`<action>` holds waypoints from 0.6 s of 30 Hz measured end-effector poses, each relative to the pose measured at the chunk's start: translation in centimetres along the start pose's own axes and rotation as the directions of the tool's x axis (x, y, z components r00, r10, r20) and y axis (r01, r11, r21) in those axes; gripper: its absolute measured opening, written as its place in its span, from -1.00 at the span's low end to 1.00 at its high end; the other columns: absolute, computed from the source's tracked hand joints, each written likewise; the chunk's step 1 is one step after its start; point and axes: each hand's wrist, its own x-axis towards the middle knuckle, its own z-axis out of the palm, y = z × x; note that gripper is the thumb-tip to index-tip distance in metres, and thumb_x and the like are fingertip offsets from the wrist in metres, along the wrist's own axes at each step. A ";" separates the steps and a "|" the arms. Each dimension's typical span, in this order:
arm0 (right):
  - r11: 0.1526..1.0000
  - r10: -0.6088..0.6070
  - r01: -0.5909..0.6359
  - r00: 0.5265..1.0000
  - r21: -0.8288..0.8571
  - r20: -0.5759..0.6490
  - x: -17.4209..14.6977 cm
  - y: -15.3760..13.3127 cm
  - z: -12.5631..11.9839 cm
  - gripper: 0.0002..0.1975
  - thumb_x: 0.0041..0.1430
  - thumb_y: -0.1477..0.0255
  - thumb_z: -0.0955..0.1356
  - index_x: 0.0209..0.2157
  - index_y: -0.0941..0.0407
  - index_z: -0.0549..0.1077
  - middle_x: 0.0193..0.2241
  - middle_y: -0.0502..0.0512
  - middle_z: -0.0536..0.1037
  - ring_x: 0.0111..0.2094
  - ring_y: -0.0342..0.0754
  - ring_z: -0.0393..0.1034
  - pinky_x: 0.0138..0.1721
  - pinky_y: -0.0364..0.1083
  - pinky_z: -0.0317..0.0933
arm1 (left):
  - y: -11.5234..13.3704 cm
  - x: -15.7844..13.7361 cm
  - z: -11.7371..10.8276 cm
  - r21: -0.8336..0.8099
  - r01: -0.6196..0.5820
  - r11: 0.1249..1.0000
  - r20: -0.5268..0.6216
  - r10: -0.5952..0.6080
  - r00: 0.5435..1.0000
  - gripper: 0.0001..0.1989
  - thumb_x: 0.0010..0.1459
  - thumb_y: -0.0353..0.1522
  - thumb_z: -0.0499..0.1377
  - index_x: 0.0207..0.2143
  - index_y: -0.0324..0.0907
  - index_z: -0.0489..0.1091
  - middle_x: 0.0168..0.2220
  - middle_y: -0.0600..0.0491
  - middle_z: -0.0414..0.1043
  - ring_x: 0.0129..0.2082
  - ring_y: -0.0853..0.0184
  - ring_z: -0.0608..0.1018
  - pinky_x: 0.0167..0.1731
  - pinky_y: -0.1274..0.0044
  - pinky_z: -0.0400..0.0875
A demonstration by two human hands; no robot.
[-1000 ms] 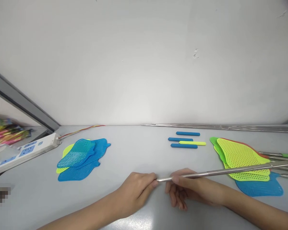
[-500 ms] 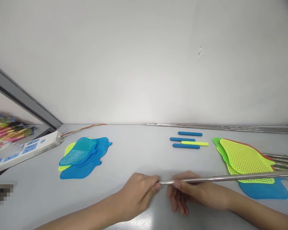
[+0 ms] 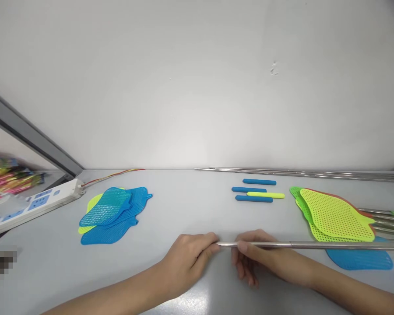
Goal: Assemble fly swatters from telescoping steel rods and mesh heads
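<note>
A thin telescopic metal rod (image 3: 315,245) lies level across the front of the table, running off to the right edge of the view. My left hand (image 3: 190,258) is closed, pinching the rod's narrow left tip between thumb and fingers. Just to its right, my right hand (image 3: 259,256) grips the rod between thumb and forefinger, its other fingers loosely curled below. The rod passes in front of a stack of fly swatter heads, with a yellow one (image 3: 338,214) on top and a blue one (image 3: 359,259) underneath. Its right end is out of view.
Several blue swatter heads (image 3: 111,234) lie at left. Behind my hands are three blue handle sleeves (image 3: 259,182) and a yellow one (image 3: 265,195). More metal rods (image 3: 302,173) lie along the wall. A power strip (image 3: 39,203) and colourful packets (image 3: 13,173) are far left.
The rod's right part has dropped a little at the far side, so it now lies nearly level. Both hands keep their grip in about the same place.
</note>
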 end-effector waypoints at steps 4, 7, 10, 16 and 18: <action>0.955 -0.254 0.174 0.898 -0.239 -0.360 -0.1 0.8 -1.1 -0.58 0.05 0.22 0.22 -0.71 0.21 0.32 -0.81 -0.12 0.08 -0.75 -0.29 -0.05 -0.72 -0.24 -0.19 | -0.2 -0.1 0.0 -0.041 0.020 0.999 -0.021 -0.020 1.000 -0.74 0.20 -0.32 -0.20 -0.38 -0.17 0.22 -0.62 0.18 0.13 -0.64 0.50 0.20 -0.58 0.65 0.09; 0.925 -0.367 0.354 0.734 -0.138 -0.572 0.2 1.3 -2.3 -0.53 0.11 0.24 0.15 -0.77 0.18 0.23 -0.85 -0.12 0.01 -0.75 -0.27 -0.11 -0.70 -0.21 -0.21 | -0.3 -0.1 0.0 -0.088 0.059 0.994 -0.019 -0.061 0.998 -0.73 0.20 -0.31 -0.20 -0.46 -0.18 0.18 -0.64 0.20 0.04 -0.67 0.51 0.14 -0.61 0.65 0.05; 0.866 -0.319 0.494 0.664 0.077 -0.677 0.7 1.1 -2.9 -0.53 0.13 0.25 0.12 -0.77 0.16 0.21 -0.86 -0.12 -0.02 -0.78 -0.26 -0.15 -0.72 -0.20 -0.23 | -0.3 -0.1 0.1 -0.110 0.079 0.991 -0.012 -0.081 0.997 -0.74 0.20 -0.30 -0.21 -0.48 -0.18 0.14 -0.66 0.21 -0.01 -0.68 0.52 0.12 -0.63 0.64 0.03; 0.822 -0.273 0.536 0.668 0.194 -0.692 0.9 0.4 -2.8 -0.58 0.11 0.25 0.13 -0.73 0.14 0.22 -0.82 -0.12 0.00 -0.77 -0.25 -0.13 -0.73 -0.20 -0.20 | -0.3 -0.2 0.1 -0.056 0.008 0.998 0.002 -0.008 1.000 -0.74 0.19 -0.32 -0.19 -0.54 -0.18 0.07 -0.68 0.21 -0.09 -0.69 0.52 0.08 -0.63 0.62 -0.01; 0.846 -0.265 0.504 0.683 0.175 -0.681 1.0 0.5 -2.8 -0.60 0.11 0.27 0.14 -0.72 0.14 0.23 -0.81 -0.11 0.03 -0.76 -0.24 -0.11 -0.72 -0.20 -0.17 | -0.4 -0.2 0.1 -0.045 -0.002 0.999 0.014 0.002 1.000 -0.73 0.19 -0.32 -0.19 -0.56 -0.19 0.04 -0.68 0.21 -0.10 -0.69 0.52 0.07 -0.63 0.62 -0.01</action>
